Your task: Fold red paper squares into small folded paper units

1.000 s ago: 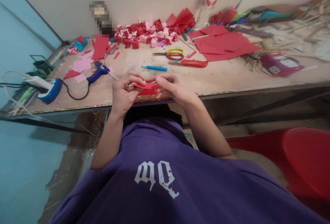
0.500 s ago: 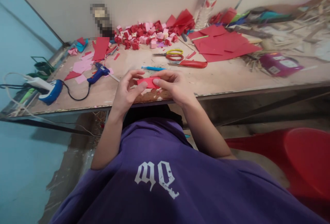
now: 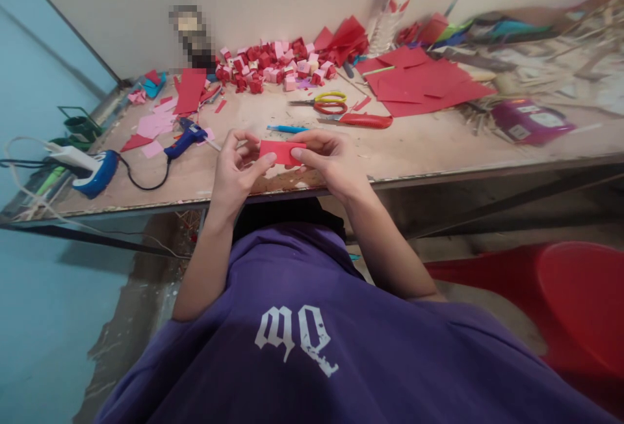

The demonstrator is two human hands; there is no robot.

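The counter (image 3: 273, 106) bears overlapping red sheets (image 3: 414, 82), one clear bottle (image 3: 396, 6) and one magenta packet (image 3: 531, 123); the contents of both I cannot tell. Next in size: two hands, left hand (image 3: 234, 167) and right hand (image 3: 336, 164); then one glue gun (image 3: 186, 140), one pair of scissors (image 3: 316, 105), one red cutter (image 3: 368, 120). Between the hands, above the counter's front, both sets of fingers pinch one red paper piece (image 3: 279, 152). Slimmest, one blue tool (image 3: 287, 129) lies beyond.

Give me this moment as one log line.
Left hand: holds one end of small red paper | Right hand: holds other end | Beyond: blue pen-like tool, scissors | Far left: blue glue gun
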